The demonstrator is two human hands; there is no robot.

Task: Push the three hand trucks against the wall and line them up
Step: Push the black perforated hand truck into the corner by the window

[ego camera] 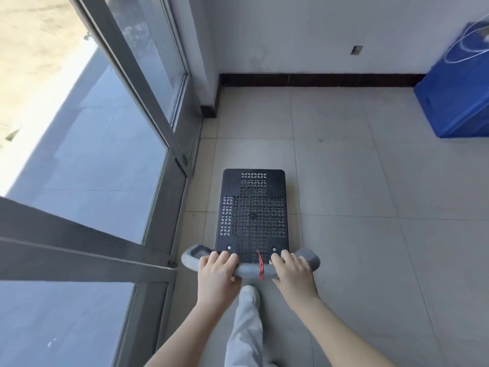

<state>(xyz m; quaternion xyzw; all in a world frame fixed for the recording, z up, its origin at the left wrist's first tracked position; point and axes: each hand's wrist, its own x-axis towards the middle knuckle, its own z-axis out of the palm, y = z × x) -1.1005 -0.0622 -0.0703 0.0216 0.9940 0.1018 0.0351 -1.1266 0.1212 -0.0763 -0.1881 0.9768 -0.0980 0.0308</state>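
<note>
Gripping the grey handle (248, 270) of a black hand truck (252, 207): left hand (215, 274), right hand (292, 271), fingers (225, 256) curled round.

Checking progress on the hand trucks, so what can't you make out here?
Head view only.
Other two hand trucks: outside the frame; one hand truck shows.
Its wheels: hidden beneath it.
Blue box: cut by the right edge.
Handle parts: covered by left hand and right hand.

Blue crate (457, 102) partly off right edge
</note>
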